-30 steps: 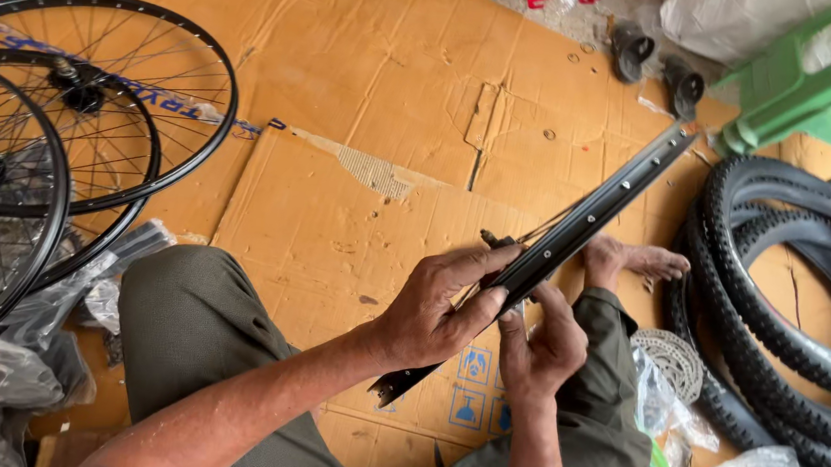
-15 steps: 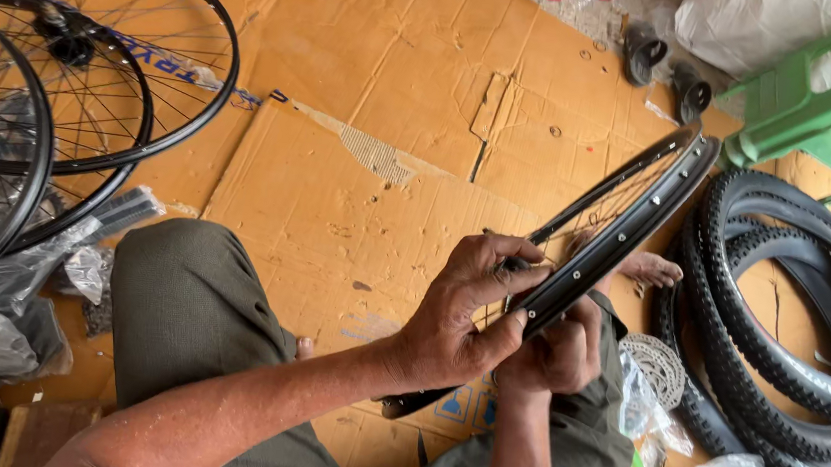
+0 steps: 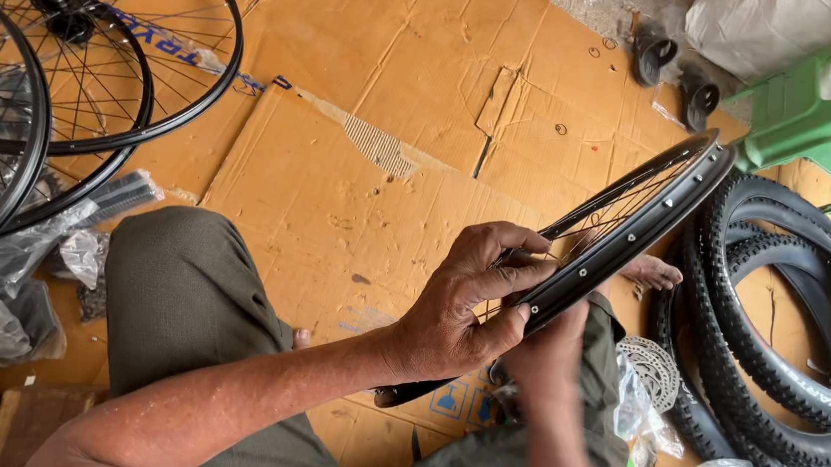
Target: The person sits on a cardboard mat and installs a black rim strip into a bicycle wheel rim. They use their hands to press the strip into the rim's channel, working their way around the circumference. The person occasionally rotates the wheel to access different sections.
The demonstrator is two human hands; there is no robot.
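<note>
Sitting on flattened cardboard (image 3: 421, 54), a person works a black bicycle rim (image 3: 636, 228) across the lap, the floor around crowded on nearly every side. To the person's left, spoked wheels (image 3: 80, 64) lie overlapped at the cardboard's edge, with clear plastic wrapping (image 3: 54, 242) bunched just beside the knee. To the right, a stack of knobby black tyres (image 3: 788, 326) curls close against the leg, a toothed sprocket (image 3: 654, 370) and more plastic bags lying near it. A green plastic crate (image 3: 827, 109) stands beyond the tyres, and two small black wheels (image 3: 675, 71) sit at the far cardboard edge. The only open stretch is the bare cardboard straight ahead, between the wheels and the rim.

The rim runs tilted from the lap up and away to the right, its far arc hanging over a bare foot (image 3: 653, 272). The left hand (image 3: 459, 312) is wrapped around the rim's near section, thumb pressed on the outer wall and fingers (image 3: 515, 240) curled over the spoke side. The right hand (image 3: 551, 351) sits just under the rim, partly hidden behind it and blurred; it touches the rim from below, though how tightly it closes cannot be told.
</note>
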